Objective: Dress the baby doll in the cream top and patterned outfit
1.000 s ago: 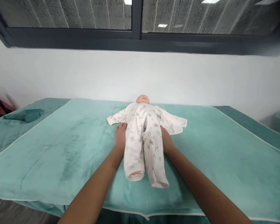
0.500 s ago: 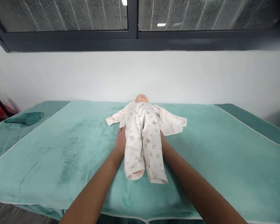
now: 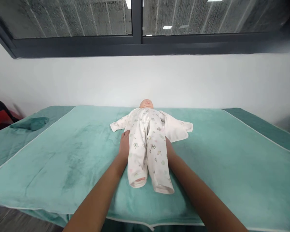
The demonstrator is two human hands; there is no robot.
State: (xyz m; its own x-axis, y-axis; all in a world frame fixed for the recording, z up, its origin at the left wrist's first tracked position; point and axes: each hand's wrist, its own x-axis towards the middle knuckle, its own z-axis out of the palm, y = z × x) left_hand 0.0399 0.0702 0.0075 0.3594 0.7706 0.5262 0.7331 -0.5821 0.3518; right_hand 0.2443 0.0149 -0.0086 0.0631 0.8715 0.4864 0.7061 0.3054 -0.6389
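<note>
A baby doll [image 3: 146, 103] lies on its back with its head toward the wall. It wears a white printed long-sleeved top [image 3: 176, 127], whose right-hand side spreads out wide. White printed trousers [image 3: 157, 154] cover its legs, which point toward me; a bit of foot shows inside the left cuff. My left hand [image 3: 124, 141] grips the left side of the trousers near the hip, fingers curled in against the cloth and partly hidden. On the opposite side, my right hand [image 3: 169, 149] holds the trousers at the same height, with its fingers out of sight behind the fabric.
Beneath the doll a light green plush cover [image 3: 62, 161] spreads over the bed. A folded dark green cloth patch [image 3: 30, 123] lies at the far left, near a red and black item [image 3: 1, 117]. A white wall [image 3: 87, 80] and dark-framed window [image 3: 135, 45] stand behind.
The view has shifted slightly. The trouser cuffs sit a little nearer to me, while both hands stay at the doll's sides.
</note>
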